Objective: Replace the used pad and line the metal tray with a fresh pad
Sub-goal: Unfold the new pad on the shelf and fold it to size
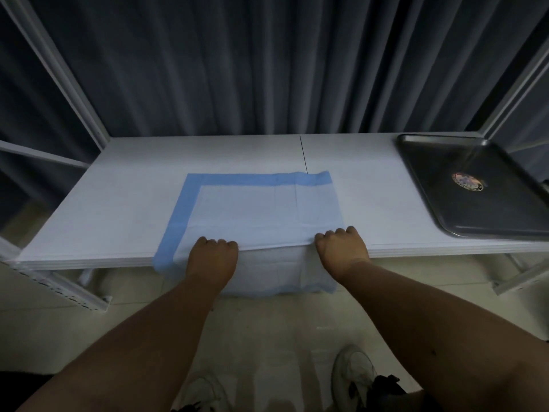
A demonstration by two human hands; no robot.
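Here both hands, left hand (pixel 212 253) and right hand (pixel 341 248), curl over the blue-bordered pad (pixel 255 208) at six o'clock on the white surface (pixel 104 203), likely pinning its overhang for unfolding, while the bare metal tray (pixel 475 185) waits at three o'clock.

You have one blue-bordered pad (pixel 252 209), one metal tray (pixel 430 185) bearing one round sticker (pixel 467 182), one white table (pixel 118 209), two hands, and two white shoes.
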